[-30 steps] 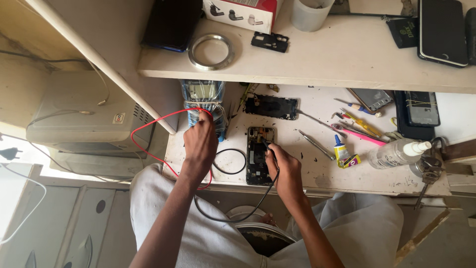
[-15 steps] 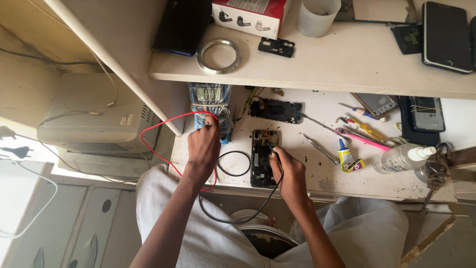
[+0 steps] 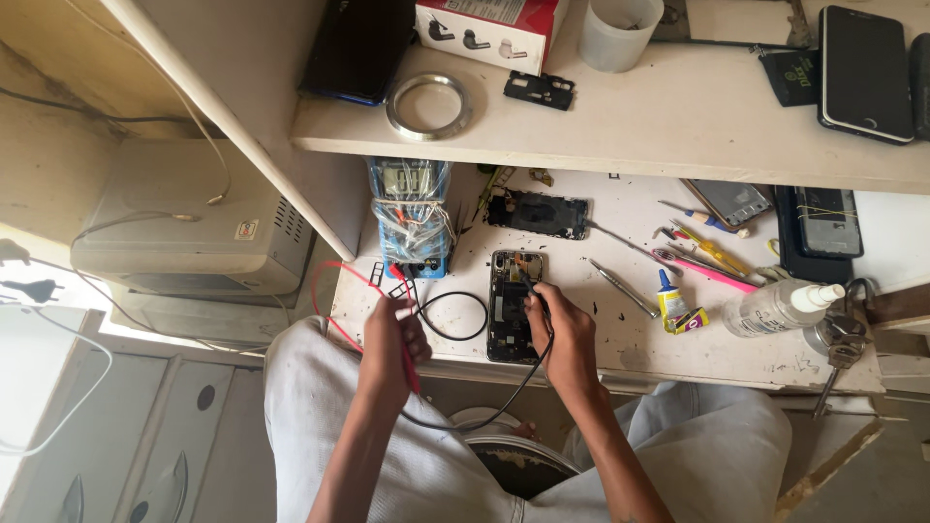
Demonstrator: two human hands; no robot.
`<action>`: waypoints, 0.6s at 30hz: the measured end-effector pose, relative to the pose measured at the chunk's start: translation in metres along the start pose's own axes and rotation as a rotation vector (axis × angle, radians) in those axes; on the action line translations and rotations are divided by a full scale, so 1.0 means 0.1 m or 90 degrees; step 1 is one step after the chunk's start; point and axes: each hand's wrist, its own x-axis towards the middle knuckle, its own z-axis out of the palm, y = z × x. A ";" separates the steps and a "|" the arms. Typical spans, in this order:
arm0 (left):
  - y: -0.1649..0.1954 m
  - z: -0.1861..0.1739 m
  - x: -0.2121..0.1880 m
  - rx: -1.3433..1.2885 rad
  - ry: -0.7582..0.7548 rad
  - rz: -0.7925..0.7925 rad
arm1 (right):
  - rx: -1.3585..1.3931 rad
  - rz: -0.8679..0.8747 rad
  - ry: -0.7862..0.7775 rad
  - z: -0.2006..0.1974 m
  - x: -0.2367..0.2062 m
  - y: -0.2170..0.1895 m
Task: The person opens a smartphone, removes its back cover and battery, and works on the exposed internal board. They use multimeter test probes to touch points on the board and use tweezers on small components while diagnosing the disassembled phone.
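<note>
Working on an opened phone [image 3: 511, 305] lying flat on the bench [image 3: 630, 339], just right of a blue multimeter [image 3: 410, 218]. Right hand [image 3: 562, 329] pressing a black probe lead [image 3: 504, 392] onto the phone's insides, grip clenched round it. Left hand [image 3: 389, 339] gripping the red probe [image 3: 409, 363] near the bench edge. Sitting close by: screwdrivers [image 3: 620, 286], small glue bottle [image 3: 670, 300], clear plastic bottle [image 3: 780, 308].
</note>
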 end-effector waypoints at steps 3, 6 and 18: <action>-0.06 -0.15 -0.20 -0.236 -0.087 -0.135 | -0.009 0.030 -0.013 0.01 -0.01 0.03; -0.05 -0.14 -0.54 -0.231 -0.096 -0.194 | 0.036 0.031 0.000 0.04 -0.02 0.06; 0.09 0.22 -1.02 -0.078 -0.146 -0.147 | 0.035 0.023 0.004 0.01 0.00 -0.02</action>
